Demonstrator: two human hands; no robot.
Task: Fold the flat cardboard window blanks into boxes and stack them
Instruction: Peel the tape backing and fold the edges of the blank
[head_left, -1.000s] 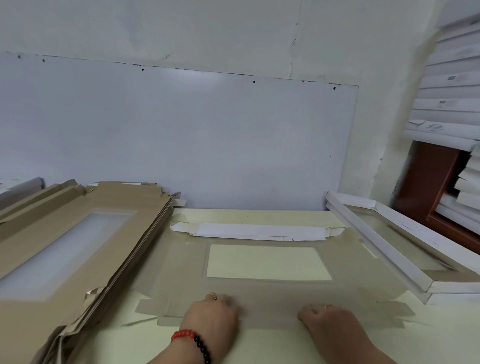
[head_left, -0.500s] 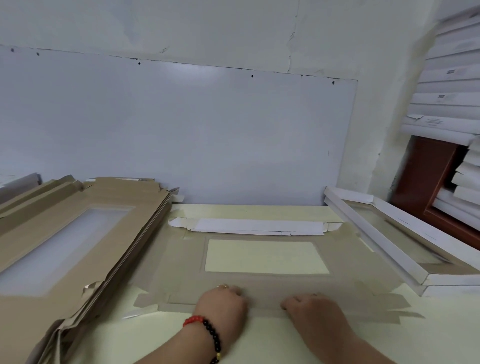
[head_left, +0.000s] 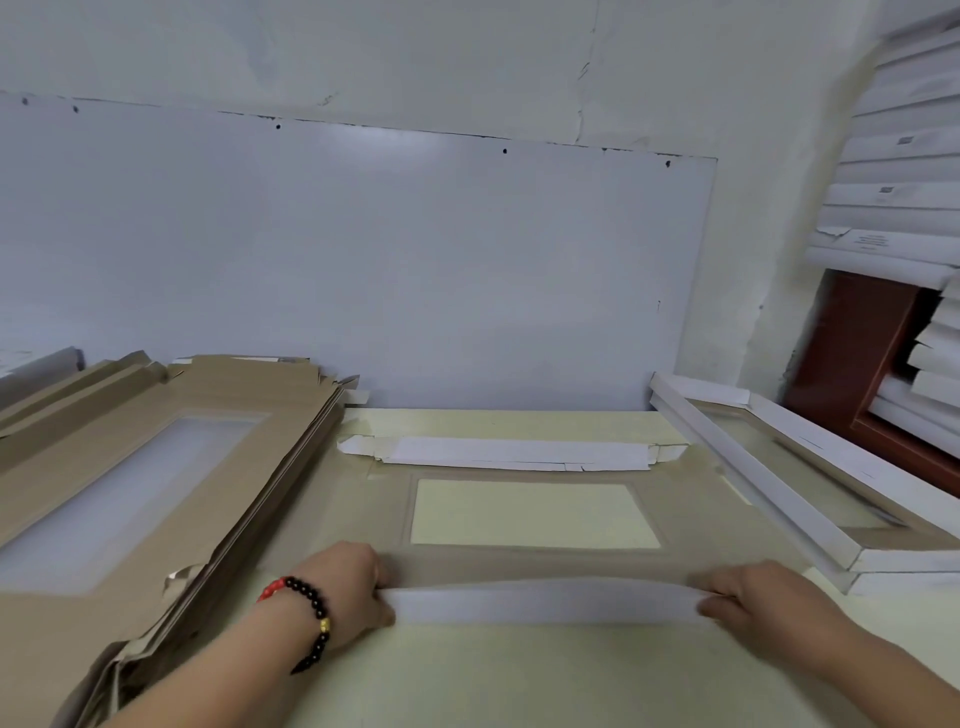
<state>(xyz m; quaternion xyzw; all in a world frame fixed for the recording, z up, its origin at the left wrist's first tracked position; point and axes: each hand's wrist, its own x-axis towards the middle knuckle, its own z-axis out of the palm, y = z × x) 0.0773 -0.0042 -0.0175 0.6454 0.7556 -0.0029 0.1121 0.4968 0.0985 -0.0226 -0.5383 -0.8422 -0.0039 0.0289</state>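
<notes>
flat blank (head_left: 524, 556) lay brown side up on the pale surface (head_left: 519, 675), far flap (head_left: 519, 453) folded over, white side up. left hand (head_left: 345, 592) & right hand (head_left: 753, 603) each pinched an end of the near flap (head_left: 540, 603), raised w/ white side showing. blank stack (head_left: 156, 467) at left, folded boxes (head_left: 810, 499) at right.

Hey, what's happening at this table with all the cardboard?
A person is folding a flat cardboard window blank into a box. The left hand and right hand each grip an end of the near flap, lifting it so its white side shows. The far flap is already folded over. A pile of unfolded blanks lies to the left, and finished white boxes are stacked to the right.
</notes>
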